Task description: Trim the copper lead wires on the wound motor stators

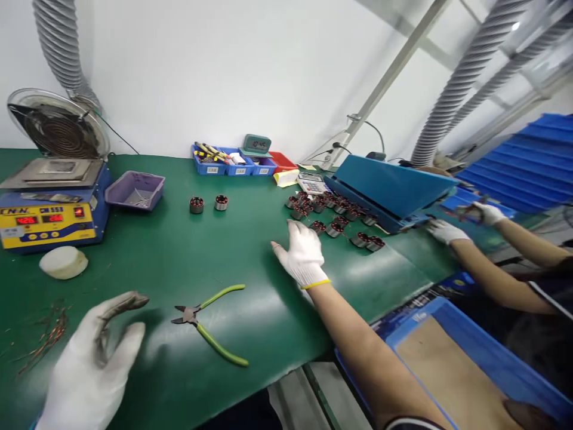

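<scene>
My left hand (92, 355), in a white glove with grey-stained fingertips, is held above the near left of the green table. Its thumb and fingers are apart, with nothing between them. Just to its right lie diagonal cutters (191, 315) with green handles, their jaws and handles spread. My right hand (301, 249), gloved in white, reaches over the middle of the table. Its fingers are stretched out and it holds nothing that I can see. Beyond it sits a cluster of copper-wound motor stators (335, 229). Two more stators (196, 205) stand apart, farther left.
A solder pot (49, 209) with a digital display stands left, beside a purple tray (134, 191). A white round pad (63, 263) and wire scraps (51, 337) lie nearer. Small blue bins (210, 169) line the wall. A co-worker's gloved hands (447, 232) work beside a blue bin (389, 185).
</scene>
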Demonstrator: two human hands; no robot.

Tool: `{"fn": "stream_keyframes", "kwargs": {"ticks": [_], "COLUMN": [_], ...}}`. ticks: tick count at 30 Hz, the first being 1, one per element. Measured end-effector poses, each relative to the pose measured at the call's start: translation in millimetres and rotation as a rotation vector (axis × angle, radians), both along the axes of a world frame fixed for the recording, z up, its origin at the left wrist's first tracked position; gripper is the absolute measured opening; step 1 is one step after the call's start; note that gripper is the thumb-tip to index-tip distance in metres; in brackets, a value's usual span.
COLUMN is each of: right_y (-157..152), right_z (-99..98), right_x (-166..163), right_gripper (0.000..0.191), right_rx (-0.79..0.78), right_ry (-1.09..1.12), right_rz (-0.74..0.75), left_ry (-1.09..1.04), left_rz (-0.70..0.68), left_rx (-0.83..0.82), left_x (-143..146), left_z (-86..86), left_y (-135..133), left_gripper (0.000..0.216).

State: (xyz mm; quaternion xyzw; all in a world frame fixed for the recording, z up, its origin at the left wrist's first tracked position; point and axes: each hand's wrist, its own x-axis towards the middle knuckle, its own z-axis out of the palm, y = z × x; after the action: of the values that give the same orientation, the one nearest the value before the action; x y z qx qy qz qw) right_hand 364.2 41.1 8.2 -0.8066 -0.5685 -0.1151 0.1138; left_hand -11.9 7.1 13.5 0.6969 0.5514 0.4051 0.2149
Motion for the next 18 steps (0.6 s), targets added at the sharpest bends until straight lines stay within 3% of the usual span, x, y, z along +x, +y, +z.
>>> {"fn": "stream_keyframes", "kwargs": {"ticks": [4, 7, 14, 16, 18], "right_y": [56, 91, 87, 100, 127], "right_z": [-18.9, -23.4, -20.0, -14.4, -6.9], "right_x": [-13, -39, -135, -144, -144], "right_gripper": [0.073, 0.074, 0.078, 0.077, 0.076], "right_rx": [-0.087, -0.121, -0.12, -0.01, 0.078], "right_ry": [-0.005, -0.011, 0.049, 0.178, 0.275], "right_rz": [0.204, 0.343, 0.918, 0.845, 0.55], "left_ry": [-0.166, -0.235, -0.228, -0.216, -0.2], "left_rz": [0.041, 0.037, -0.014, -0.025, -0.039], "left_rx": [-0.25, -0.309, -0.322, -0.305, -0.275], "left_x": [6, 4, 4, 5, 5], "left_z": [-3.5, -8.3, -12.9, -14.9, -17.2], "left_y": [7, 13, 14, 15, 19], "left_gripper": [0.043, 0.046, 0.046, 0.043, 0.041]}}
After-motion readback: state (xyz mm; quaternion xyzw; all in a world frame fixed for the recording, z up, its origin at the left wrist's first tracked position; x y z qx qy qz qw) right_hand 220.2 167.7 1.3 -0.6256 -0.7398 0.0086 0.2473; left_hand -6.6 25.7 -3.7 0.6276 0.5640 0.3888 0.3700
